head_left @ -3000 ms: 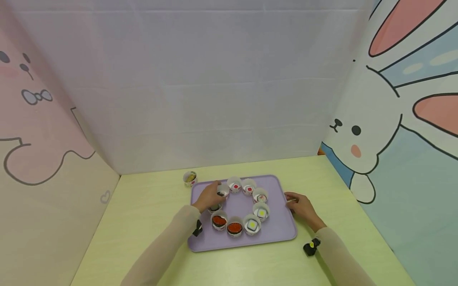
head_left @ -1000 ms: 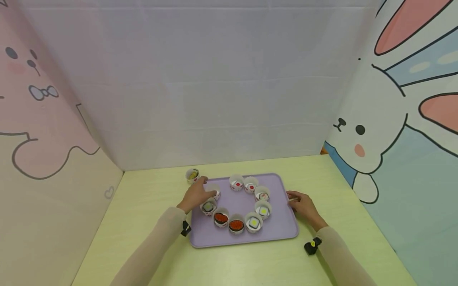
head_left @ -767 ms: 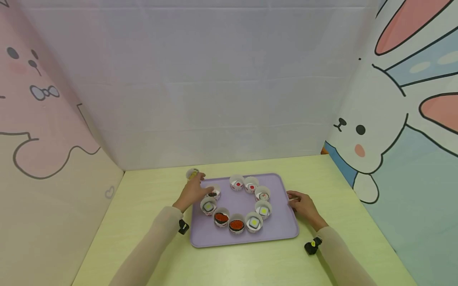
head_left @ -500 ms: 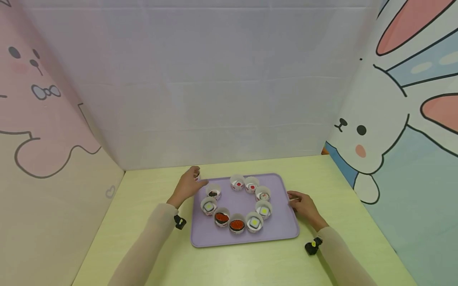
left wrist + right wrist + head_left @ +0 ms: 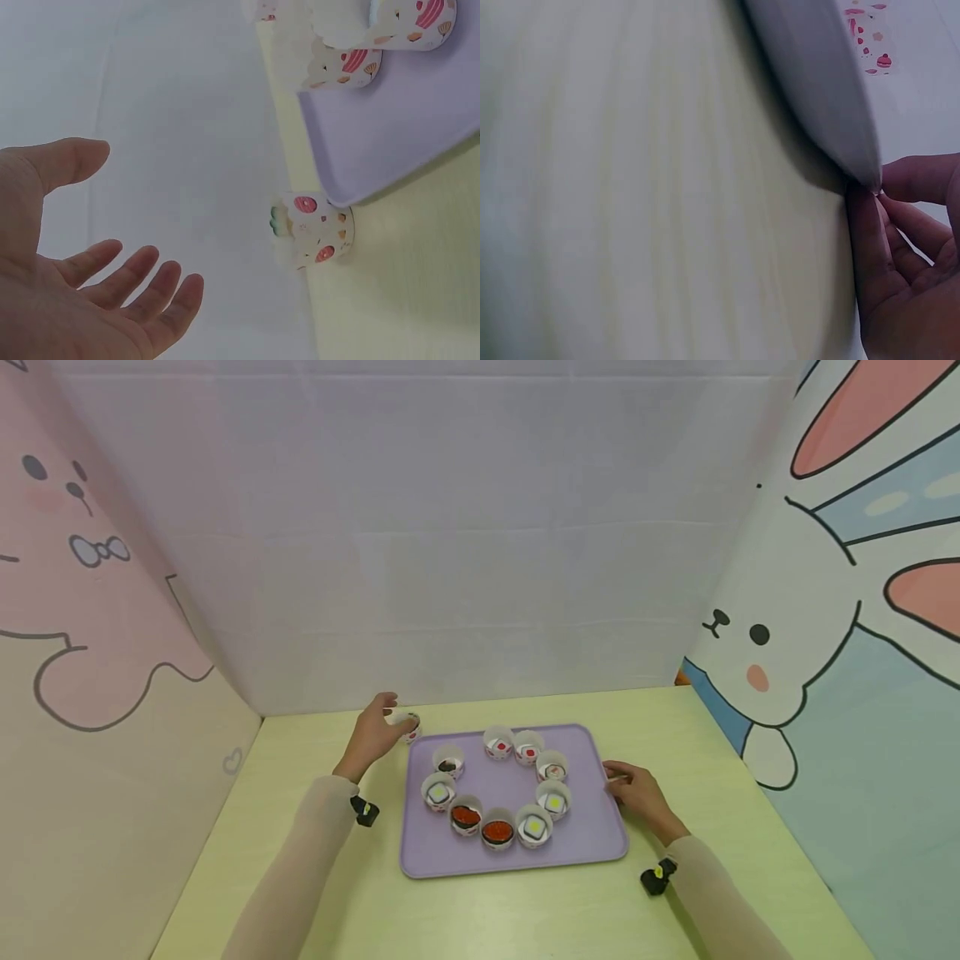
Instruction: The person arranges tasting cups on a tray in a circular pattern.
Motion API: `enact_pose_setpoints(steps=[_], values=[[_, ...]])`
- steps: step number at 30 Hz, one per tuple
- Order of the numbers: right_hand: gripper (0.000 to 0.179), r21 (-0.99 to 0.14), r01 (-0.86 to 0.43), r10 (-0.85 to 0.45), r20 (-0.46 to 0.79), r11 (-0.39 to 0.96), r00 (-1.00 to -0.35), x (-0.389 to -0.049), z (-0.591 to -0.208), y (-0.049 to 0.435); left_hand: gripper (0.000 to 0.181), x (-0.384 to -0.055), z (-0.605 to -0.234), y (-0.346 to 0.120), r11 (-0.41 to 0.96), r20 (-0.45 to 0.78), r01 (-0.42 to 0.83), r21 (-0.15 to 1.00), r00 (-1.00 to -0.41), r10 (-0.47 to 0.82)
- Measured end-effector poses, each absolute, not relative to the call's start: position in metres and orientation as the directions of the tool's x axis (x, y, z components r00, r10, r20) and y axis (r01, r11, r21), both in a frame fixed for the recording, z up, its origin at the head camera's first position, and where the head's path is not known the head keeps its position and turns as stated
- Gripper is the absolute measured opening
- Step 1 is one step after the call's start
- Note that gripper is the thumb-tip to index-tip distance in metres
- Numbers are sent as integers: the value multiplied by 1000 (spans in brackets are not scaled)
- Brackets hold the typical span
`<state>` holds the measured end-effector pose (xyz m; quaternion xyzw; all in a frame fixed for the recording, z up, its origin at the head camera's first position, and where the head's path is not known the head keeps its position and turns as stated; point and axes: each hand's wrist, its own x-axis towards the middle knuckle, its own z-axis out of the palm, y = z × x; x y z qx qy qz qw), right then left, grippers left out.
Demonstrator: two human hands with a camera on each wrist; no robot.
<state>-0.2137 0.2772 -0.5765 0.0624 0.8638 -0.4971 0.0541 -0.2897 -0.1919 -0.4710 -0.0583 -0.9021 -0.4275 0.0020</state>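
My left hand [image 5: 372, 733] is spread beside a loose paper cup [image 5: 412, 737] at the tray's back-left corner. In the head view the thumb overlaps that cup; the left wrist view has the fingers apart from the cup [image 5: 326, 232]. Out on the right, my right hand [image 5: 636, 793] pinches the edge of the purple tray [image 5: 592, 839] between thumb and fingers, as the right wrist view confirms. Several paper cups with sushi pieces stand in a ring on the tray, among them a cup with a dark piece [image 5: 448, 765] and a cup with orange roe [image 5: 497, 832].
The pale yellow table [image 5: 315, 860] extends around the tray. A white cloth wall [image 5: 480, 610] stands close behind, and printed panels flank both sides, with a rabbit panel [image 5: 787, 693] at the right. The ring of cups has a gap at its back left.
My left hand shifted the dark-piece cup left on the tray and let it go. It then moved back and left to the loose cup. The right hand stays on the tray edge.
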Motion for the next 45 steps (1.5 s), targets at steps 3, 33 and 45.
enact_pose_setpoints(steps=[3,33,45], values=[[47,-848,158,58,-149,506,-987,-214,-577,278,74,-295,-473,-195,614,53,104,782,-993,101],[48,-856,169,62,-159,489,-985,-212,-575,277,99,-340,-546,-213,462,-129,-60,885,-985,118],[47,-861,171,63,-160,480,-985,-211,-575,277,89,-345,-573,-214,459,-159,-109,882,-985,71]])
